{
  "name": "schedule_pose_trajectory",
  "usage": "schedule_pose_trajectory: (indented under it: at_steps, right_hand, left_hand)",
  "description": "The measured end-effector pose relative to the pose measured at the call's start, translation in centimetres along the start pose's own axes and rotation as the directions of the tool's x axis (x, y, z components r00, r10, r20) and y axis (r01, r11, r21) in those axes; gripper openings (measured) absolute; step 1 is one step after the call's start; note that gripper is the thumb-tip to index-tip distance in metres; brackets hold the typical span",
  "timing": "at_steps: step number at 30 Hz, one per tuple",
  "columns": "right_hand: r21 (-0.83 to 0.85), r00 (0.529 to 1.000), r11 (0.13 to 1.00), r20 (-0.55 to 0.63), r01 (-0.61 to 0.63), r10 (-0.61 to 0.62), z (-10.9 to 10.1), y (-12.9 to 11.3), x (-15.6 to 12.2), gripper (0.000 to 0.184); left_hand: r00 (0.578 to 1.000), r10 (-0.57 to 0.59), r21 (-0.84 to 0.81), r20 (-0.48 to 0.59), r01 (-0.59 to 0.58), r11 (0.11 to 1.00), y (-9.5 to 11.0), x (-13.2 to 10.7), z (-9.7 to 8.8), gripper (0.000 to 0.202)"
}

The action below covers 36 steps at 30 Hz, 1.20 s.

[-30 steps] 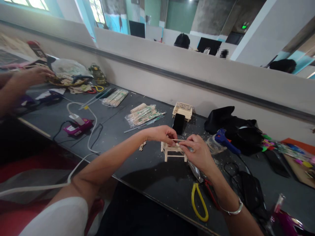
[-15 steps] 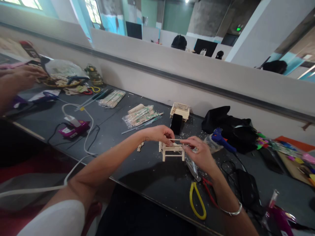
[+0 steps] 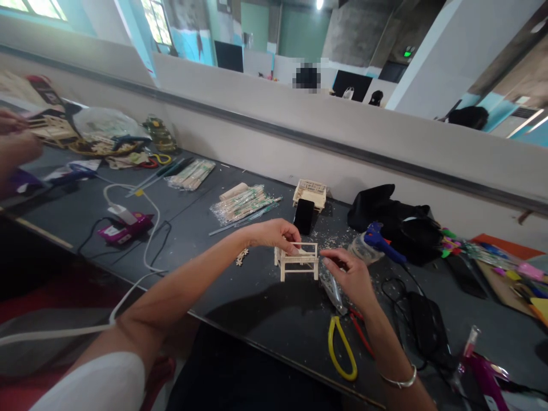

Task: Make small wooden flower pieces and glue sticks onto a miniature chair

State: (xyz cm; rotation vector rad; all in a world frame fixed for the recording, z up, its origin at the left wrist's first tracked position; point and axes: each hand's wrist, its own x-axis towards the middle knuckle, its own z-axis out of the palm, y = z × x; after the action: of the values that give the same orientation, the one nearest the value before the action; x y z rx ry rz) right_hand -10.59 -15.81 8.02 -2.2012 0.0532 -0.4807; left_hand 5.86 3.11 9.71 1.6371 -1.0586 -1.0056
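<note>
A miniature wooden bench [image 3: 298, 265] made of pale sticks stands upright on the dark table, a thin rail raised above its seat. My left hand [image 3: 278, 233] reaches over its left side, fingers closed on the upper frame; its fingertips are partly hidden. Just off the bench's right end is my right hand [image 3: 350, 273], with thumb and index finger slightly apart and nothing visible between them. Below that hand lie pliers with yellow and red handles [image 3: 351, 365]. Small cut-out wooden pieces [image 3: 242, 257] lie left of the bench.
Behind the bench are a black phone [image 3: 304, 216] and a second small wooden piece of furniture [image 3: 319, 191]. Bagged sticks [image 3: 244, 205] lie left. A blue glue gun [image 3: 381, 240] and black bag [image 3: 398, 217] are right. Another person's hand [image 3: 19, 137] works at far left.
My right hand has drawn away from the thin stick to the right and slightly down. The stick now appears as the bench's upper rail. My left hand stays in place.
</note>
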Motion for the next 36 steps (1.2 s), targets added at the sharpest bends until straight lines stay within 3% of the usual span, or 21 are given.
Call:
schedule_pose_trajectory:
  at_steps: [16, 23, 30, 36]
  right_hand:
    - [0.028, 0.998, 0.998, -0.013, -0.058, 0.059, 0.8, -0.1, -0.5, 0.020]
    - [-0.105, 0.980, 0.989, -0.161, 0.103, -0.119, 1.2, -0.9, -0.6, 0.017]
    - [-0.350, 0.959, 0.898, 0.004, 0.267, -0.284, 2.1, -1.0, 0.5, 0.023]
    - [-0.451, 0.946, 0.833, 0.102, 0.321, -0.309, 2.2, -1.1, 0.9, 0.024]
  left_hand:
    - [1.000, -0.015, -0.011, -0.008, 0.015, 1.000, 0.3, -0.1, 0.1, 0.021]
    - [1.000, 0.002, 0.000, -0.009, -0.002, 1.000, 0.1, -0.1, 0.1, 0.024]
    - [1.000, -0.022, -0.027, -0.021, 0.022, 0.999, 0.2, -0.1, 0.3, 0.028]
    - [1.000, -0.019, -0.004, -0.012, 0.019, 1.000, 0.2, 0.0, 0.3, 0.030]
